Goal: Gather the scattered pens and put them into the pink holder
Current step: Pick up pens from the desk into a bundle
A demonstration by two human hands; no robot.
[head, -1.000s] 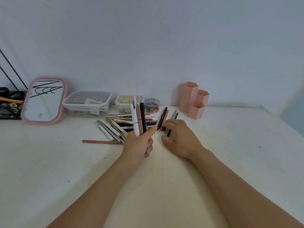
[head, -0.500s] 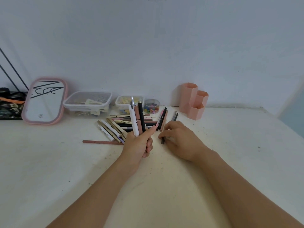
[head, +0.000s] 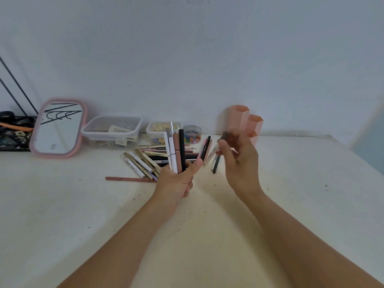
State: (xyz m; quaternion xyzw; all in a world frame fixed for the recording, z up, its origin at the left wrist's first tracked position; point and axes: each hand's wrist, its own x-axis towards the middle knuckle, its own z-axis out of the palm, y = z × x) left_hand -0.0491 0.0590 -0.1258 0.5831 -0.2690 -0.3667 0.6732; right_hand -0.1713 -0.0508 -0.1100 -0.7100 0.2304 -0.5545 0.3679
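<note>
Pink holder has three cells; left hand grips four pens.

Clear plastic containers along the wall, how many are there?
3. A large lidded box beside the pink mirror, a smaller box to its right, partly behind the held pens, and a small round tub of colourful bits.
</note>
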